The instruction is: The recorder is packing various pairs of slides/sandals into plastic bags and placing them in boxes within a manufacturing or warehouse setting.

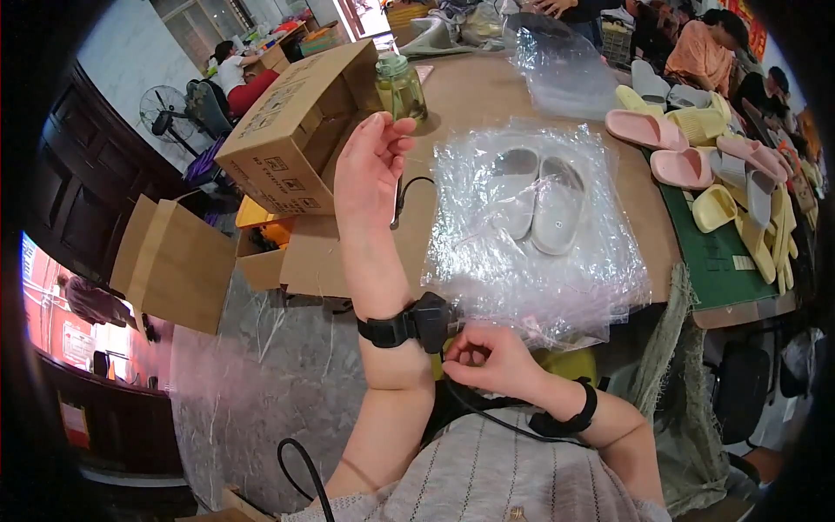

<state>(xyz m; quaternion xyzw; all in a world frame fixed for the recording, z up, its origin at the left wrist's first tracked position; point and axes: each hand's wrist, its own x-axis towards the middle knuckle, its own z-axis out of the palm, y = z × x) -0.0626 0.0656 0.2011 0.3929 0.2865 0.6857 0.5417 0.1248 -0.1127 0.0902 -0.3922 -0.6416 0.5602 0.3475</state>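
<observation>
The left hand (pixel 372 170) was raised upright in front of the person, palm turned toward the right, fingers loosely extended and slightly curled, grasping nothing. Around the left wrist sat a black strap with a small black box-shaped device (pixel 416 324) on it. The right hand (pixel 487 358) was drawn in close to the body, its fingertips pinched together on the device or on the thin black cable (pixel 487 416) running from it; which of the two it gripped could not be told. A second black band (pixel 570 418) circled the right wrist.

Just beyond the hands, on the brown tabletop (pixel 487 96), lay a crinkled clear plastic bag (pixel 531 235) with a pair of white rubber slippers (pixel 537 202) inside it, soles side by side, the bag's near edge hanging over the tabletop's edge above the right hand. Neither hand touched the bag.

To the left of the raised hand stood a large brown cardboard box (pixel 291 130), tilted, with a smaller open flap of cardboard (pixel 178 261) lower down beside it. Behind the left hand's fingertips stood a glass jar with a pale green lid (pixel 400 87). Farther back lay more clear plastic bags (pixel 561 65). On the right, a heap of pink, yellow and white slippers (pixel 704 143) rested partly on a green cutting mat (pixel 718 257). Other people sat at the far end of the tabletop and at the left in the background.
</observation>
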